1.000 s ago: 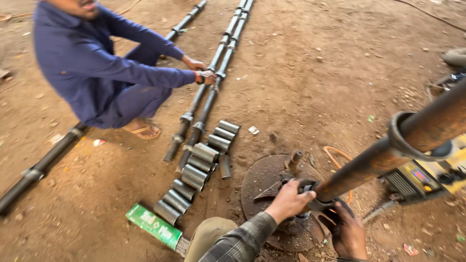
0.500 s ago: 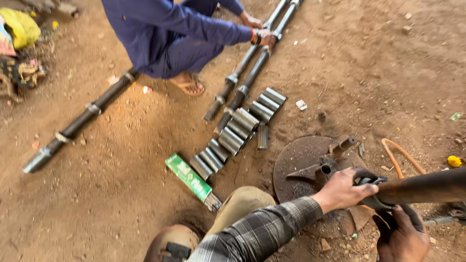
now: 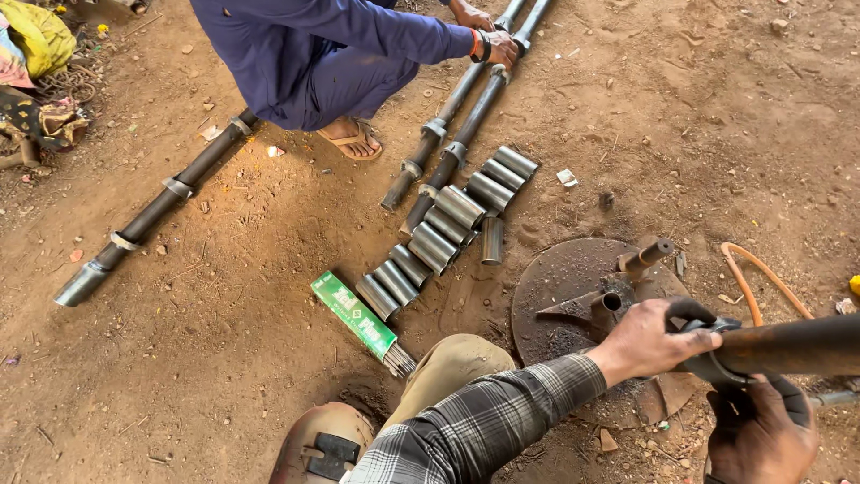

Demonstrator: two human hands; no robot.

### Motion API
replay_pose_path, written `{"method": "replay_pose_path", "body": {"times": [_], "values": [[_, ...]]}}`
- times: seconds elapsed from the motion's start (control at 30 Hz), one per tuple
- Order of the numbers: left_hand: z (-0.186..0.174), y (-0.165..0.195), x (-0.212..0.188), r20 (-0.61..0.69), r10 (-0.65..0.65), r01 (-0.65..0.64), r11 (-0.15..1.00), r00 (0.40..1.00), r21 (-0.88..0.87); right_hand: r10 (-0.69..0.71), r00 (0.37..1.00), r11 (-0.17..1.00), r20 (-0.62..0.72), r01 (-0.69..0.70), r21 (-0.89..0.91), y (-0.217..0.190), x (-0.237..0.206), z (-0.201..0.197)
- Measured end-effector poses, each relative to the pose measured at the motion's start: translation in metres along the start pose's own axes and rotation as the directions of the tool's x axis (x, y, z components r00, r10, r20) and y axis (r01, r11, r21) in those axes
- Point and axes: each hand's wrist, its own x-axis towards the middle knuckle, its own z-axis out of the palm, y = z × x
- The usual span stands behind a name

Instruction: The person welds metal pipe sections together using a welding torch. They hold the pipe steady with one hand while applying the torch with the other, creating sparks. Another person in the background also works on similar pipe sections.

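Observation:
My left hand [image 3: 647,341], in a plaid sleeve, grips the near end of a rusty brown pipe [image 3: 793,345] where a dark ring [image 3: 708,363] sits on it. The pipe runs level out of the right edge. My right hand [image 3: 760,432], dark and grimy, is closed around the ring and pipe from underneath. Both hands hover over a round rusty steel plate [image 3: 555,287] lying on the dirt, which carries a short upright stub [image 3: 647,255] and a small socket [image 3: 612,302].
Several short steel sleeves [image 3: 448,229] lie in a row beside a green box of welding rods [image 3: 354,315]. Long collared pipes [image 3: 448,134] and another pipe [image 3: 152,211] lie on the ground. A squatting co-worker in blue rests a hand [image 3: 497,45] on the pipes. An orange hose [image 3: 761,273] curls at right.
The view has swung left and down. The pipe in my hands has dropped from a steep slant to nearly level. Both hands have kept their hold on its end.

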Motion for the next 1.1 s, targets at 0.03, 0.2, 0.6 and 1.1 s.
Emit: {"method": "replay_pose_path", "body": {"times": [0.03,0.2,0.6,1.1], "values": [[0.000,0.001,0.000,0.006,0.005,-0.005,1.000,1.000,-0.013,-0.018,1.000,1.000,0.021,0.018,0.019,-0.002,-0.002,0.001],[-0.001,0.005,0.001,-0.033,0.022,-0.023,1.000,0.999,-0.014,-0.051,0.999,0.999,0.015,0.051,0.004,-0.008,-0.009,0.010],[-0.016,0.031,-0.002,-0.102,0.012,-0.011,1.000,0.995,0.009,0.078,0.996,0.997,-0.033,-0.078,-0.019,0.020,0.023,0.008],[0.004,0.009,0.001,-0.066,-0.111,0.119,0.984,0.992,0.130,0.146,0.989,0.972,-0.009,-0.145,-0.186,0.026,0.013,0.007]]}}
